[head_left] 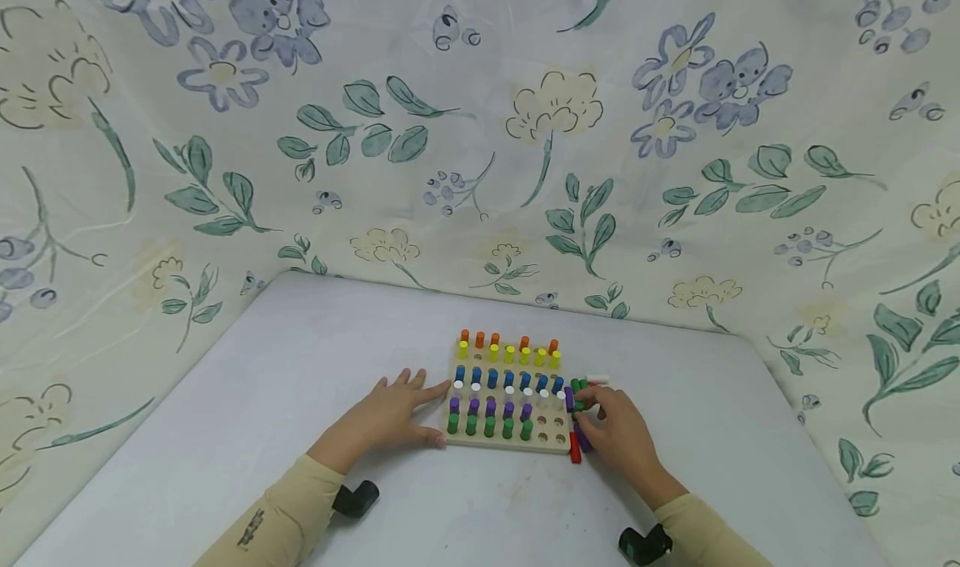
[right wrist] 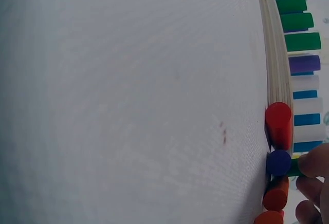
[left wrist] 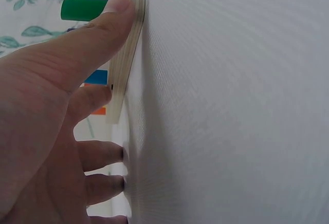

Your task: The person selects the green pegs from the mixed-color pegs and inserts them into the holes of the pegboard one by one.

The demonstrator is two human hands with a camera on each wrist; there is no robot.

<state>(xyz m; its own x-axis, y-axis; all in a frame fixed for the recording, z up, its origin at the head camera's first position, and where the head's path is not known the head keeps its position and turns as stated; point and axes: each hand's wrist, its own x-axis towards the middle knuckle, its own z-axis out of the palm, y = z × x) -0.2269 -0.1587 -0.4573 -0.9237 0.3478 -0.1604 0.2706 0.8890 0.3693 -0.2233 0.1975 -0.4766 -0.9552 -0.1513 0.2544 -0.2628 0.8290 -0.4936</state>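
A wooden pegboard (head_left: 508, 444) lies on the table with rows of orange, yellow, blue, white, purple and green pegs (head_left: 489, 427) standing in it. Some holes at its front right have no peg. My left hand (head_left: 390, 415) lies spread at the board's left side; its thumb and index finger touch the edge in the left wrist view. Beside the right edge, my right hand (head_left: 618, 434) has its fingers bent over a pile of loose pegs. A green peg (right wrist: 294, 167) is at its fingertips, apparently pinched. A purple peg (head_left: 569, 398) is close by.
Loose pegs lie along the board's right edge, among them a red peg (head_left: 575, 448), a purple peg (head_left: 582, 438) and a white peg (head_left: 597, 378). Orange pegs (right wrist: 276, 193) show in the right wrist view. Floral cloth (head_left: 480, 133) hangs behind the white table (head_left: 360, 317).
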